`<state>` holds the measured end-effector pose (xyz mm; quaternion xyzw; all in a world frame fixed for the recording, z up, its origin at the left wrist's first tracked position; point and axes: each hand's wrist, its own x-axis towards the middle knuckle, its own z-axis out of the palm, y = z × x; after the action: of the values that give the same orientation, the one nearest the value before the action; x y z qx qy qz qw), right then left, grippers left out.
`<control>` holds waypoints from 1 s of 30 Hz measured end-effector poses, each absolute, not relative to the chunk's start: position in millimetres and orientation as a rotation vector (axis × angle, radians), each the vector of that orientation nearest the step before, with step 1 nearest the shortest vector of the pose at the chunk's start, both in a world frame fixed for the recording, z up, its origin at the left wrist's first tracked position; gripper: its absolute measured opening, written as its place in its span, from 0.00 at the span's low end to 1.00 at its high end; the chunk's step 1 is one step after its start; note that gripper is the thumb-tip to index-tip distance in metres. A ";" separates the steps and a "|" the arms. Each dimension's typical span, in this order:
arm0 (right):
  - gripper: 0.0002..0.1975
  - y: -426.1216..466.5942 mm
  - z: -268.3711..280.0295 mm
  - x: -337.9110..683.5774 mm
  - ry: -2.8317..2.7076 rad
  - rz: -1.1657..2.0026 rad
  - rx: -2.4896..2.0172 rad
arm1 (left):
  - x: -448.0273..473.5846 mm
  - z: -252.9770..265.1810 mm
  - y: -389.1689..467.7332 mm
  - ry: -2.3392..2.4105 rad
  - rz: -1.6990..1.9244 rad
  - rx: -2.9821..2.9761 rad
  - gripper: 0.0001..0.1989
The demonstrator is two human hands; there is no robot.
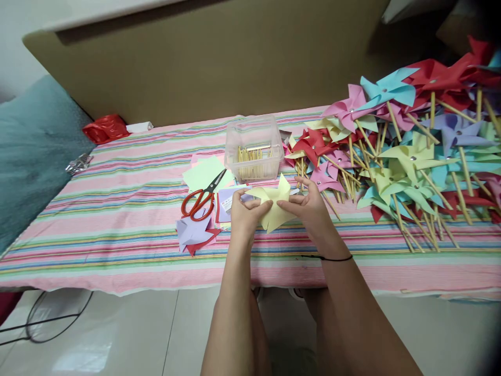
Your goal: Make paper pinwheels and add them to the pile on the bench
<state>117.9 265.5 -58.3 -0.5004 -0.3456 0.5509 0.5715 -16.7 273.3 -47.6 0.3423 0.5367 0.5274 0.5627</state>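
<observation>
In front of the box, the left hand and right hand pinch the yellow paper between closed fingers. Its folds look unclear. Pinwheels lie right of the box.

Light: soft, moderately bright | Glare: whitish reflection on tiled floor, lower left | Shadow: brown panel darkens toward upper right | Edges: wide-angle stretching, black upper-right corner | Focus: yellow paper fairly clear, far-right pinwheels softer
</observation>
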 end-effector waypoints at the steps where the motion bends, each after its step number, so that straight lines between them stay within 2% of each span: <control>1: 0.43 265.4 -58.5 118.6 -0.822 1.282 -1.185 | -17.0 -47.3 272.9 1.262 1.234 0.824 0.31; 7: 0.42 264.9 -59.0 121.8 -0.889 1.272 -1.199 | -20.0 -45.5 272.0 1.267 1.195 0.885 0.30; 17: 0.26 260.7 -50.2 125.8 -0.924 1.361 -0.963 | -23.1 -48.2 281.3 1.282 1.529 0.465 0.27; 22: 0.13 259.1 -54.4 121.0 -1.158 1.393 -0.890 | -22.3 -48.1 281.8 1.258 1.570 0.349 0.24; 30: 0.07 259.8 -54.8 111.0 -1.183 1.295 -0.955 | -14.7 -44.4 278.4 1.214 1.565 0.358 0.25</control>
<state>111.0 259.8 -54.8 -0.4021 -0.4979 0.5450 0.5416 -14.7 278.4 -44.4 0.1504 0.5095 0.6569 0.5351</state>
